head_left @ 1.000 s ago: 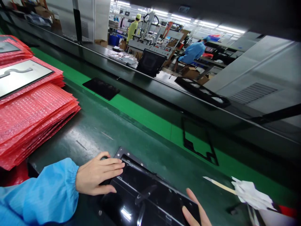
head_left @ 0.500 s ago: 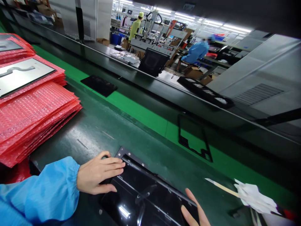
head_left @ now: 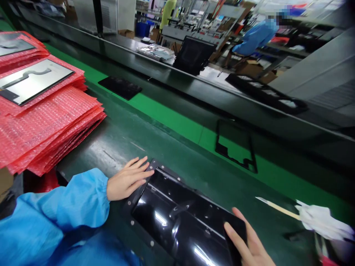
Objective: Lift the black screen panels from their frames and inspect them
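Panel [head_left: 199,231], black and shiny, is set on a dotted frame [head_left: 142,232] on the counter [head_left: 194,166]; one end is pinched by the right hand [head_left: 252,245]; the left hand's [head_left: 126,183] fingers have been spread wider, so more frame is shown.

- Hard white streaks of glare sit on the glossy black panel [head_left: 191,221], like reflected lamps.
- Left of and beyond it, the dark worktop [head_left: 158,136] catches a soft, pale sheen.
- Farther left, the red bubble wrap [head_left: 52,122] looks brightly lit, with small glints.
- Beyond the panel, dark shadow bands cross the green strip [head_left: 177,120].
- Past those, the bright room looks smeared; blocky pixels cover a seated person's [head_left: 256,37] head.
- Right of the panel, the white cloth [head_left: 321,220] blurs.
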`<action>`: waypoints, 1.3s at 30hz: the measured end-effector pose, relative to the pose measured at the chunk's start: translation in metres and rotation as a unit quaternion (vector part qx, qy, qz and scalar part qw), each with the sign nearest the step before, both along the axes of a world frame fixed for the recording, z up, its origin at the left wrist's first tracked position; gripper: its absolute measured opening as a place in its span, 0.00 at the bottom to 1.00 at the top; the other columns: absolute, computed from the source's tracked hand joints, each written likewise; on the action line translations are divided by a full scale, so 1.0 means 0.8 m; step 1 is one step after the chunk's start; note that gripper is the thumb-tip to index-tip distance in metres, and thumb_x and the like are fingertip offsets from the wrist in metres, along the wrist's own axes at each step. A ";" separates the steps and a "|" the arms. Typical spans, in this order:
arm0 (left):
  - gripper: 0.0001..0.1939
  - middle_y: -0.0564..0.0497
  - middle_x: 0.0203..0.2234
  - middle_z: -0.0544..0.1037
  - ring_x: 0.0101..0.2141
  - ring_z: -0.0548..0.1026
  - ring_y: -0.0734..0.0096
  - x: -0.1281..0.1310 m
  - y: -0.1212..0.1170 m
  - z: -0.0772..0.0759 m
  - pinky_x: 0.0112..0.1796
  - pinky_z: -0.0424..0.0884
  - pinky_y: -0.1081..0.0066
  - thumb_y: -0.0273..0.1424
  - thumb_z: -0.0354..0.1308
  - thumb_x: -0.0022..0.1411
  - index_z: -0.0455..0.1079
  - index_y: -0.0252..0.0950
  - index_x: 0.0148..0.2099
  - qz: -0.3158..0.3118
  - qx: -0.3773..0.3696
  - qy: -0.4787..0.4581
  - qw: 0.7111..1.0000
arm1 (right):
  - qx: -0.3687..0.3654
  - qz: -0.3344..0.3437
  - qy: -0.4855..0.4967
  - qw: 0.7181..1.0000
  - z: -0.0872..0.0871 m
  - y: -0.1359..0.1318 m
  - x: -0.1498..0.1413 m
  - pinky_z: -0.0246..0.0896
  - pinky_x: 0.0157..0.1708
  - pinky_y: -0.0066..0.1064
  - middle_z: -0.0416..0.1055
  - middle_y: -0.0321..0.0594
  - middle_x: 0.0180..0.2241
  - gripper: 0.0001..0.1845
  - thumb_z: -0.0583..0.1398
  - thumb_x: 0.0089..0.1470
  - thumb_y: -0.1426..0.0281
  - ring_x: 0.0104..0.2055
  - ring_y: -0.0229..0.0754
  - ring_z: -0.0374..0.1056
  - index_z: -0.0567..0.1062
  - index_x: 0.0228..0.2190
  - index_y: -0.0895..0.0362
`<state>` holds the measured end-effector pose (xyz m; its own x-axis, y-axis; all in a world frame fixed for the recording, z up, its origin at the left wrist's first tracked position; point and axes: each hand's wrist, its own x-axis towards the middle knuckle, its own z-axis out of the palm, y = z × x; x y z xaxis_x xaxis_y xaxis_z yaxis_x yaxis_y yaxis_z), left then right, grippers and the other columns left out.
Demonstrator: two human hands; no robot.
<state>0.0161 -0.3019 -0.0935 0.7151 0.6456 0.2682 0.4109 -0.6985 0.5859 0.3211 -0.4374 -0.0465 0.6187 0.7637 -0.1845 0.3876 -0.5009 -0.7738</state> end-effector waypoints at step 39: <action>0.48 0.40 0.68 0.33 0.65 0.36 0.39 -0.016 -0.004 0.024 0.59 0.44 0.39 0.53 0.57 0.57 0.38 0.44 0.70 -0.124 0.103 0.196 0.967 | 0.029 0.128 -0.139 0.982 -0.029 -0.039 0.062 0.62 0.31 0.34 0.63 0.37 0.30 0.25 0.57 0.55 0.50 0.30 0.42 0.64 0.72 0.46 0.54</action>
<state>0.0030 -0.3047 -0.0740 0.9138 0.4032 0.0496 0.3783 -0.8891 0.2578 0.3704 -0.4685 -0.0694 0.4262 0.9045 0.0127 0.6943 -0.3181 -0.6455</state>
